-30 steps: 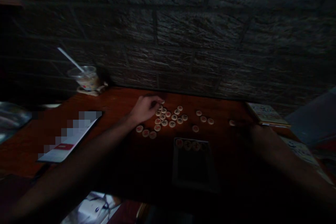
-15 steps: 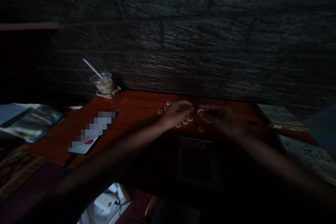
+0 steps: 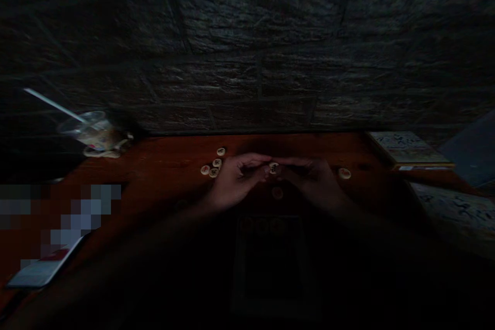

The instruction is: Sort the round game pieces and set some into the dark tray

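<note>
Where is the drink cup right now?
In the head view, the drink cup stands at the left, near the brick wall, beyond the device with the lit screen.

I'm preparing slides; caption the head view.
Left hand and right hand around a pale, round, black-marked piece at a reddish wooden table.

At the frame's centre you have a pale cream disc (image 3: 274,167) with a black character. Left of centre, your cream discs (image 3: 217,163) bear black characters, one a red character; right of centre, your pale disc (image 3: 344,173) is marked red. Your tabletop (image 3: 170,157) is reddish brown. The upper frame shows you a dark grey wall (image 3: 232,20) with darker joint lines.
</note>
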A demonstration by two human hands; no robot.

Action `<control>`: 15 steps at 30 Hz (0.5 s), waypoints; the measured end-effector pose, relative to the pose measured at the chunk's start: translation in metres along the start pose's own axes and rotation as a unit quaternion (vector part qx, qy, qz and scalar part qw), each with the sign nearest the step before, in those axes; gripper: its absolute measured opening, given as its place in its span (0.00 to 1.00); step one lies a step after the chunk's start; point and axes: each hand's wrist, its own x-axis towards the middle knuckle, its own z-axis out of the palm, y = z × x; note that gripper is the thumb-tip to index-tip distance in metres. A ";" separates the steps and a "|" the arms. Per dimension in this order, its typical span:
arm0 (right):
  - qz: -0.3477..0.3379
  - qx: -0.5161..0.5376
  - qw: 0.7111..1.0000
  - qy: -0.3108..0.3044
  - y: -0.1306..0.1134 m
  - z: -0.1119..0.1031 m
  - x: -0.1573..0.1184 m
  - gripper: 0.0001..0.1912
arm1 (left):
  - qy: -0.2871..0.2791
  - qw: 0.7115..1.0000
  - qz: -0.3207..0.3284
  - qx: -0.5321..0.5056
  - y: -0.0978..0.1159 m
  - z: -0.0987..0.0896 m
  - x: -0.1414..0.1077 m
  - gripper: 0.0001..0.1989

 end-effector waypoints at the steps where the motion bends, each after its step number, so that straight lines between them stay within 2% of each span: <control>1: 0.003 0.006 1.000 0.003 0.000 0.001 0.000 0.13 | 0.001 1.000 0.000 -0.006 0.000 0.000 0.000 0.13; 8: 0.029 0.031 0.999 0.018 -0.007 0.001 -0.003 0.14 | -0.004 1.000 0.006 -0.010 0.001 0.001 0.000 0.10; 12: 0.060 0.046 0.997 -0.006 -0.008 0.002 -0.004 0.14 | 0.005 1.000 0.028 -0.002 -0.001 0.002 0.000 0.08; 15: 0.052 0.052 0.997 -0.013 -0.007 0.003 -0.004 0.14 | 0.014 0.999 0.036 0.018 -0.002 0.004 -0.001 0.08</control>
